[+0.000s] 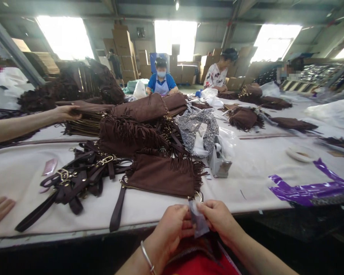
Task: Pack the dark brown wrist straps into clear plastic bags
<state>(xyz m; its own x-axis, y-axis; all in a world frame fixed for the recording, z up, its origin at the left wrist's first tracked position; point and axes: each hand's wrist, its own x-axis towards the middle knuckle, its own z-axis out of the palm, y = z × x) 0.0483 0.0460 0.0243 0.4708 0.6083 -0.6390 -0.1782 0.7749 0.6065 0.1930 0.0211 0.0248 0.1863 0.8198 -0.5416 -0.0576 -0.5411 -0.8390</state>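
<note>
Near the table's front edge, my left hand (174, 223) and my right hand (217, 217) both pinch a small translucent plastic piece (200, 223). It lies at the gold ring (200, 197) on the near corner of a dark brown fringed pouch (163, 173); I cannot tell whether it is fixed there. The pouch lies flat, its gold zip edge towards me. From its left corner a dark wrist strap (118, 209) hangs across the cloth. A tangled heap of dark straps with gold clips (77, 177) sits to the left.
A stack of brown fringed pouches (137, 110) stands behind, with a co-worker's hand (68, 113) on its left end. Another hand (0, 210) rests at far left. A tape dispenser (220, 162), a tape roll (301, 154) and purple plastic (312, 187) lie right. Co-workers sit opposite.
</note>
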